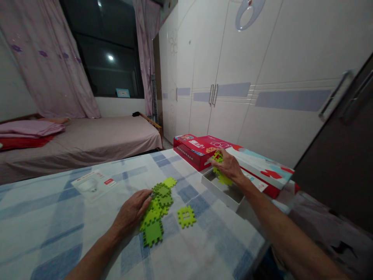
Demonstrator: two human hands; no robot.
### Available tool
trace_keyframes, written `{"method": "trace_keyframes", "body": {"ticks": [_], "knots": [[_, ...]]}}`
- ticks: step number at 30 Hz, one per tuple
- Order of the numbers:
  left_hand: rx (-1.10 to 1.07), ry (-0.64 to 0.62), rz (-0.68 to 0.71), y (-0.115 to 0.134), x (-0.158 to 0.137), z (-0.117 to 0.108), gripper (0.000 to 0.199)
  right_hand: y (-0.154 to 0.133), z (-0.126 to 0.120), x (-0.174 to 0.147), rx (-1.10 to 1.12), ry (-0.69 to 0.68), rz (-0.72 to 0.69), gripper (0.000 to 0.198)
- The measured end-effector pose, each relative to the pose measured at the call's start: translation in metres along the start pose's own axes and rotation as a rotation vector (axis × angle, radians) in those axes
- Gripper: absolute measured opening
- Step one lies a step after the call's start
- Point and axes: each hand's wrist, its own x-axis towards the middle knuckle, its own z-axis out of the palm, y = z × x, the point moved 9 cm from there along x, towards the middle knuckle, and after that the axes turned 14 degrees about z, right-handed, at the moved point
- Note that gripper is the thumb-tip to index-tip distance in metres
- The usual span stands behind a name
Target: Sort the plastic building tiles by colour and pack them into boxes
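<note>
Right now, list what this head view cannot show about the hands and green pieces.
- Right hand: its grip on the green pieces is hidden by the hand itself.
- White tray: inside partly hidden by its wall.
- Left hand: fingertips cover part of the green pile.
- Red box: print too small.

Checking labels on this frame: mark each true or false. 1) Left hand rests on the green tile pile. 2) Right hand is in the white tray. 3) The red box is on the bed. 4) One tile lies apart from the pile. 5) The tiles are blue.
1) Left hand on green tile pile: true.
2) Right hand in white tray, gripping tiles: true.
3) False: red box sits on the table.
4) Single tile apart: true.
5) False: green.
</note>
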Motion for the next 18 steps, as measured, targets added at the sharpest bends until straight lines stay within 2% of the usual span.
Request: {"method": "trace_keyframes", "body": {"ticks": [3, 5, 7, 9, 12, 15, 18], "knots": [[0.009, 0.013, 0.010, 0.000, 0.000, 0.000, 0.039, 0.025, 0.024, -0.003, -0.082, -0.175, -0.022, 0.042], [0.017, 0.016, 0.015, -0.001, -0.001, 0.000, 0.039, 0.032, 0.033, -0.010, -0.074, -0.261, -0.074, 0.041], [0.024, 0.014, 0.016, -0.002, -0.001, 0.001, 0.039, 0.035, 0.026, -0.018, -0.018, -0.266, -0.101, 0.041], [0.026, 0.010, 0.012, -0.002, -0.001, 0.001, 0.039, 0.040, 0.008, -0.029, 0.050, -0.231, -0.080, 0.040], [0.022, -0.001, 0.002, -0.002, -0.001, 0.002, 0.040, 0.049, -0.014, -0.059, 0.092, -0.263, -0.043, 0.037], [0.018, 0.001, -0.019, -0.003, -0.002, 0.001, 0.041, 0.059, -0.018, -0.096, 0.045, -0.370, -0.038, 0.032], [0.017, 0.013, -0.025, -0.004, -0.002, -0.001, 0.041, 0.069, -0.010, -0.124, 0.013, -0.436, -0.052, 0.029]]}}
